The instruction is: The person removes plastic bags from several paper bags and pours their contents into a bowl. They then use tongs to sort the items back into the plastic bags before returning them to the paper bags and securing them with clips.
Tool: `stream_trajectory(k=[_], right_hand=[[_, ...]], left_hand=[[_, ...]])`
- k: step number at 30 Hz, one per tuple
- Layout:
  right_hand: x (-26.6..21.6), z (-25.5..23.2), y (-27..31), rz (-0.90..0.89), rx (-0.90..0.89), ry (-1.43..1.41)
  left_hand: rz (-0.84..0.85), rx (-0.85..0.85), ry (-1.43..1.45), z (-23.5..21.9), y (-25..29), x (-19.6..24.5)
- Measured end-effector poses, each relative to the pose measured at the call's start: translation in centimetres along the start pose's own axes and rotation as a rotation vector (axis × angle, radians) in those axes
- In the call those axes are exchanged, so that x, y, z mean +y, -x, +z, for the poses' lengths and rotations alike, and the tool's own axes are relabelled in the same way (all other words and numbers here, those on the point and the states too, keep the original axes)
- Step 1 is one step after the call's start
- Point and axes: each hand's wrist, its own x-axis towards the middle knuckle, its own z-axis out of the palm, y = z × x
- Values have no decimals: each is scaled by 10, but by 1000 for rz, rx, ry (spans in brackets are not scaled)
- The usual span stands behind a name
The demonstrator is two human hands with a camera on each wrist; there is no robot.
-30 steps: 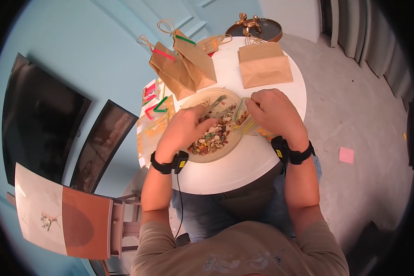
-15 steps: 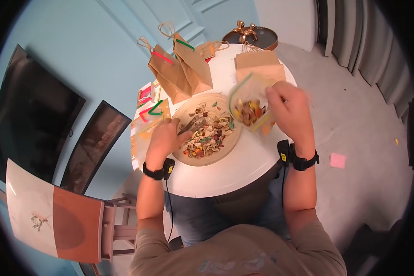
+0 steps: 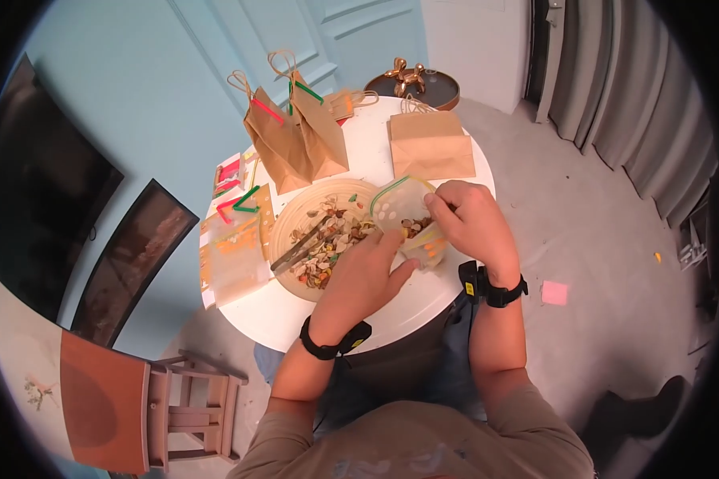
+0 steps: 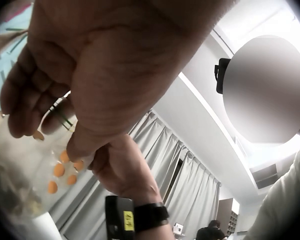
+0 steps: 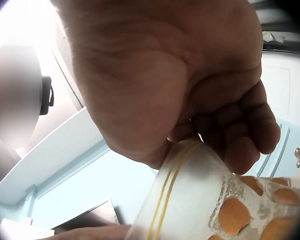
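Observation:
My right hand [image 3: 479,223] pinches the edge of a clear zip bag [image 3: 395,199] printed with orange dots, over the right side of the round plate. Dried petals and pieces lie inside the bag, and its yellow zip line shows in the right wrist view. The left hand [image 3: 363,275] is at the bag's near left side, thumb and fingers apart, fingertips right at the plastic. Beneath it the shallow woven-looking plate [image 3: 284,211] bears a heap of mixed dried petals [image 3: 343,231]. Dark slim tongs [image 3: 299,247] lie across the plate's left part, no hand on them.
Two upright paper bags [image 3: 323,144] with red and green strips stand at the back left. Another paper bag [image 3: 431,152] lies at the back right. Dotted bags [image 3: 236,255] and bent red and green strips [image 3: 248,199] lie along the left edge of the white table [image 3: 355,331].
The left hand has left the tongs in the plate and moved right to the zip bag. My right hand lifted the bag rightward, then brought it back lower beside the plate.

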Motion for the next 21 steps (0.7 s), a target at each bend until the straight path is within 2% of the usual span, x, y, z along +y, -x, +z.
stream_trajectory(k=[5, 6, 9, 14, 16, 18, 21], right_hand=[[-32, -13, 14, -56, 27, -69], [-37, -13, 16, -73, 24, -110], [-35, -13, 15, 29, -118, -102], [-10, 17, 2, -277, 138, 11], [-6, 17, -1, -261, 50, -67], [-8, 16, 4, -84, -195, -270], [-5, 17, 5, -119, -401, -427]], left_hand=[[37, 288, 26, -33, -5, 10], [15, 272, 34, -37, 1, 7], [-35, 236, 66, -45, 17, -1], [-86, 250, 181, -56, 44, -10], [-22, 289, 207, -63, 50, -11], [12, 320, 232, -70, 60, -10], [16, 361, 264, -80, 80, -11]])
